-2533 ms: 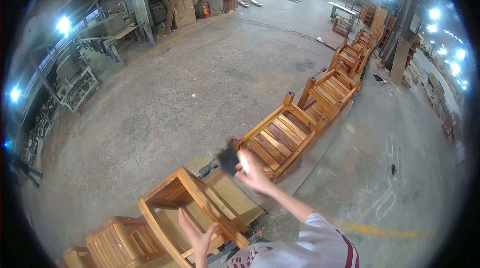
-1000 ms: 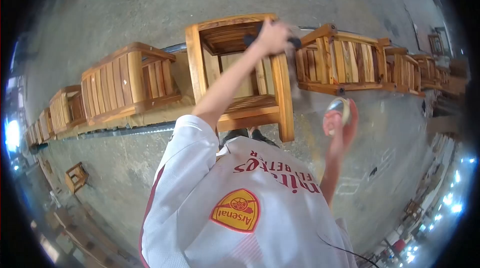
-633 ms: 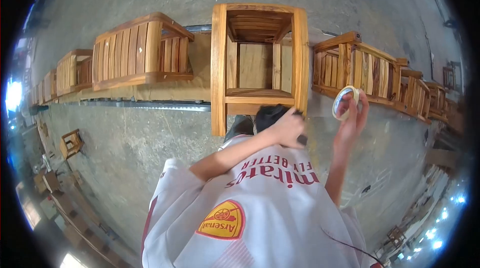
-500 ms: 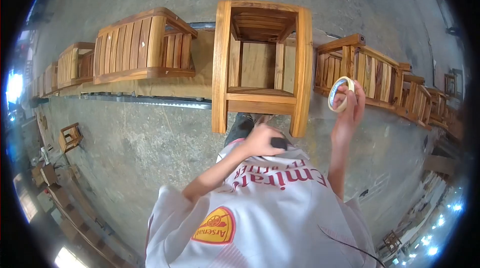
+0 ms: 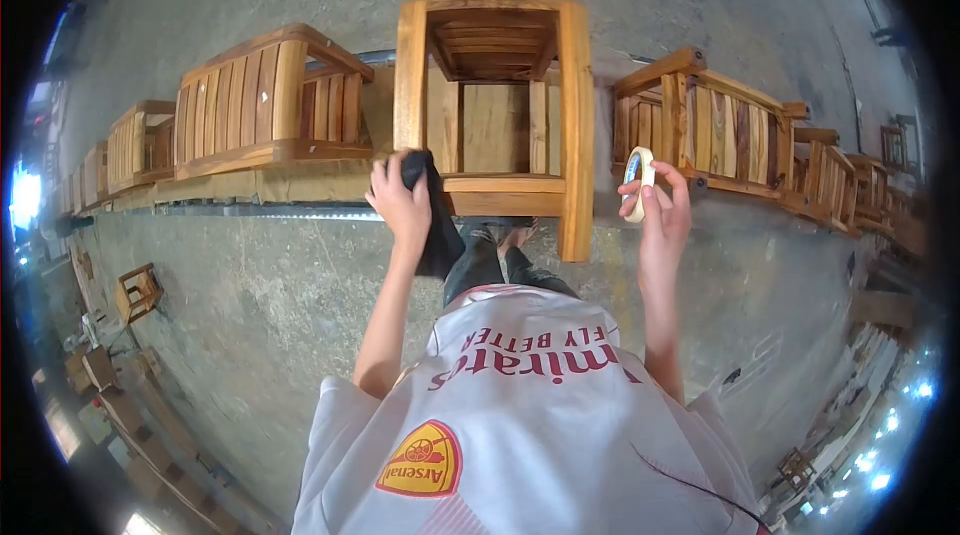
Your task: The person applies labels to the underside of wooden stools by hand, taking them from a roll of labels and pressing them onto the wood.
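A wooden chair frame [image 5: 575,125] stands on the concrete floor just in front of my feet, with its open side facing me. My left hand [image 5: 398,203] grips a dark cloth [image 5: 436,225] and presses it against the chair's lower left corner, where the leg meets the front rail. My right hand [image 5: 660,220] is raised beside the chair's right leg, apart from the wood. It holds a cream roll of tape [image 5: 637,183] by its rim. My white shirt fills the bottom of the view.
More slatted wooden chairs stand in a row to the left [image 5: 265,105] and to the right [image 5: 720,130], on a strip of cardboard [image 5: 300,187] beside a metal rail. A small wooden stool [image 5: 138,292] and stacked timber lie at the far left. Bare concrete lies beyond the row.
My left hand has moved with the cloth from near my chest up to the chair's lower left corner. My right hand has drifted slightly left with the tape roll.
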A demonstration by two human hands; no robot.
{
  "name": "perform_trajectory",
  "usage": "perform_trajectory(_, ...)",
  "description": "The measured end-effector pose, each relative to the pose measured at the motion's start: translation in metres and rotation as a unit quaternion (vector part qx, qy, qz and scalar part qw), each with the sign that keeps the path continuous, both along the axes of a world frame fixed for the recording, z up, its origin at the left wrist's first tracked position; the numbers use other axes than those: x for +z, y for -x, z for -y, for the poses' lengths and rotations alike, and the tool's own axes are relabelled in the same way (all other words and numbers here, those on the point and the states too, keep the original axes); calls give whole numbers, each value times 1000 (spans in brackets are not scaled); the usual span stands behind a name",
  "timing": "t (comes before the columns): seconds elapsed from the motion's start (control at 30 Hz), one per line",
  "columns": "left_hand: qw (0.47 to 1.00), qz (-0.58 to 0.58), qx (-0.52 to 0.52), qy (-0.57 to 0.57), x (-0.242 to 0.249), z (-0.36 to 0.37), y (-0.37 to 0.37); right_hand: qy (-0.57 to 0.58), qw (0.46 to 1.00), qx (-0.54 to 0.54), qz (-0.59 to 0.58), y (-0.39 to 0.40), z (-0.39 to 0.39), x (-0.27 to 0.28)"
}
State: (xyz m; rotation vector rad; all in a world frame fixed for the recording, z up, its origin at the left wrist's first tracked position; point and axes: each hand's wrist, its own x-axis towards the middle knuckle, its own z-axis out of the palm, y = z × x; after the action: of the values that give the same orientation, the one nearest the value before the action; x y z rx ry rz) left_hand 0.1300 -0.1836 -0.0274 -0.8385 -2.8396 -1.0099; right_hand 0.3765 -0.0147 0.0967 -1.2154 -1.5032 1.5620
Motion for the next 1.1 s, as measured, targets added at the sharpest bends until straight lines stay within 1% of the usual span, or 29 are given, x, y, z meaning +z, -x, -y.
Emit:
perform_trajectory(0.03,999,1,32,-20,9,-19,3,1,1000,-10,-6,-9,3,1)
perform_trajectory(0.07,991,34,9,-129,18,-40,6,0,1000,-20,-13,-18,5,0)
perform_trajectory(0.1,969,69,-16,-237,31,-64,6,-1,999,-30,-20,-27,7,0)
perform_trajectory(0.17,928,66,-97,-353,83,-127,-26,-21,998,-49,-19,-47,9,3)
perform_trajectory(0.23,910,72,-191,-361,131,-183,-76,-48,997,-66,-12,-63,13,9)
perform_trajectory(0.3,855,150,-339,-363,147,-235,-126,-59,996,-71,-16,-80,17,10)
perform_trajectory(0.33,848,144,-395,-322,140,-256,-146,-65,995,-79,-23,-88,18,8)
perform_trajectory(0.37,834,133,-454,-282,124,-279,-168,-54,994,-88,-18,-93,20,8)
perform_trajectory(0.4,808,131,-515,-254,105,-290,-186,-52,993,-96,-44,-99,22,8)
perform_trajectory(0.43,777,121,-575,-224,96,-290,-196,-43,993,-99,-49,-105,23,8)
perform_trajectory(0.47,724,207,-635,-175,113,-279,-199,-47,993,-95,-47,-113,24,6)
perform_trajectory(0.5,680,231,-672,-183,126,-266,-201,-39,991,-110,-59,-115,28,6)
perform_trajectory(0.53,626,323,-690,-164,152,-246,-197,-42,993,-104,-34,-117,30,5)
perform_trajectory(0.57,619,346,-696,-111,170,-225,-192,-50,993,-98,-34,-115,33,9)
perform_trajectory(0.63,630,339,-698,-27,186,-192,-179,-55,993,-90,-42,-103,42,13)
perform_trajectory(0.7,648,307,-697,-37,186,-169,-166,-61,996,-67,-11,-89,51,21)
perform_trajectory(0.77,691,326,-645,-17,200,-150,-154,-71,996,-52,-20,-69,56,26)
perform_trajectory(0.8,714,336,-615,-7,203,-142,-147,-109,993,-54,5,-60,58,28)
perform_trajectory(0.9,762,198,-602,-133,181,-132,-123,-121,992,-19,0,-34,61,40)
perform_trajectory(0.97,783,258,-554,-116,175,-122,-108,-132,991,0,9,-18,61,39)
perform_trajectory(1.03,804,296,-504,-111,186,-110,-90,-156,988,20,1,3,61,32)
perform_trajectory(1.07,824,263,-496,-75,197,-106,-84,-197,980,34,3,8,60,37)
perform_trajectory(1.1,823,269,-491,-94,194,-105,-80,-179,983,49,4,12,60,39)
